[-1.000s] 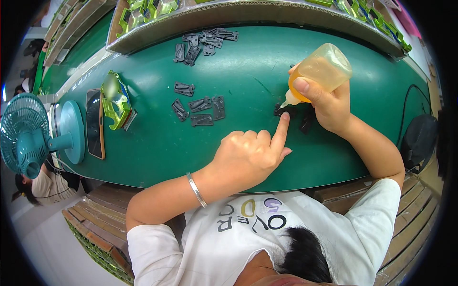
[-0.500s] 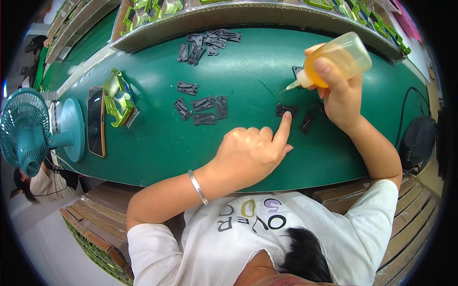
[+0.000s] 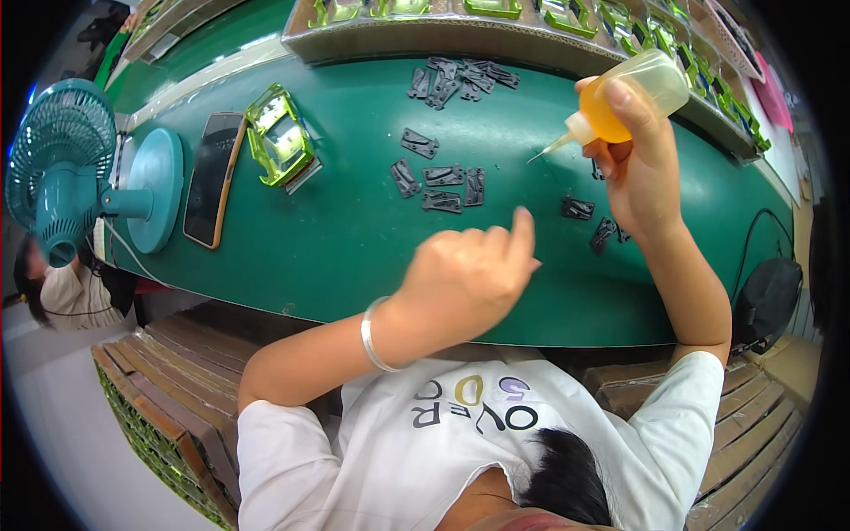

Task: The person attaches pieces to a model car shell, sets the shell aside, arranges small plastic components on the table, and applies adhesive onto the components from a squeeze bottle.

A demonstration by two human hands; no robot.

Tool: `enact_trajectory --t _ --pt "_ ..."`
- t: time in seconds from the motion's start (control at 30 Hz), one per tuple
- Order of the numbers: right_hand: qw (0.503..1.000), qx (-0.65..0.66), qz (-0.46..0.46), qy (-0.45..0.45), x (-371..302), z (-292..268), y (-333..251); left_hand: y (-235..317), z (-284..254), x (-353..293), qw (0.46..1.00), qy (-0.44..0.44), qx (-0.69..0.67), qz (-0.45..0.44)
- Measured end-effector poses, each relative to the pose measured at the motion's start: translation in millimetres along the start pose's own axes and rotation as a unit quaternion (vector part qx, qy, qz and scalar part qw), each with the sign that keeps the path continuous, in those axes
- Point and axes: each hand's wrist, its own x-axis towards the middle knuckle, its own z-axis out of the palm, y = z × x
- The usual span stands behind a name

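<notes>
My right hand (image 3: 645, 159) is wrapped round a clear squeeze bottle (image 3: 655, 75) of orange-yellow liquid. The bottle is tilted, its thin needle tip pointing down and left above the green table. My left hand (image 3: 469, 274) is empty, index finger stretched out and the other fingers curled. Its fingertip lies left of a small black plastic part (image 3: 577, 208), apart from it. Another black part (image 3: 603, 234) lies nearer my right forearm, and more are partly hidden by the right hand. Several black parts (image 3: 443, 175) are spread left of the bottle tip, below a pile (image 3: 456, 80) of the same kind.
A cardboard tray (image 3: 372, 42) of green-framed pieces runs along the table's far edge. At left are a green-framed piece (image 3: 282, 137), a phone (image 3: 215, 177) and a teal fan (image 3: 66, 177). A black pouch (image 3: 768, 296) lies at right. Another person (image 3: 75, 283) sits at far left.
My left fingertip has come off the black part and now sits to its left. The bottle stays in my right hand. The whole view has shifted, moving the table things rightward.
</notes>
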Motion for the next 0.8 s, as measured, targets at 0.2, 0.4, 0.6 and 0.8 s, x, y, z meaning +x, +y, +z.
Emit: enact_trajectory --t 0.2,0.4,0.6,0.8 --pt "0.997 -0.064 0.010 -0.039 2 23 7 -13 -1 -13 0.995 -0.031 0.063 -0.070" --pt "0.990 -0.116 -0.024 -0.072 5 29 14 -15 0 -14 0.996 -0.029 0.069 -0.043" --pt "0.988 -0.135 -0.015 -0.074 6 29 16 -17 0 -14 0.997 -0.025 0.056 -0.040" --pt "0.987 -0.135 -0.022 -0.078 6 30 18 -19 -5 -11 0.997 -0.038 0.034 -0.055"
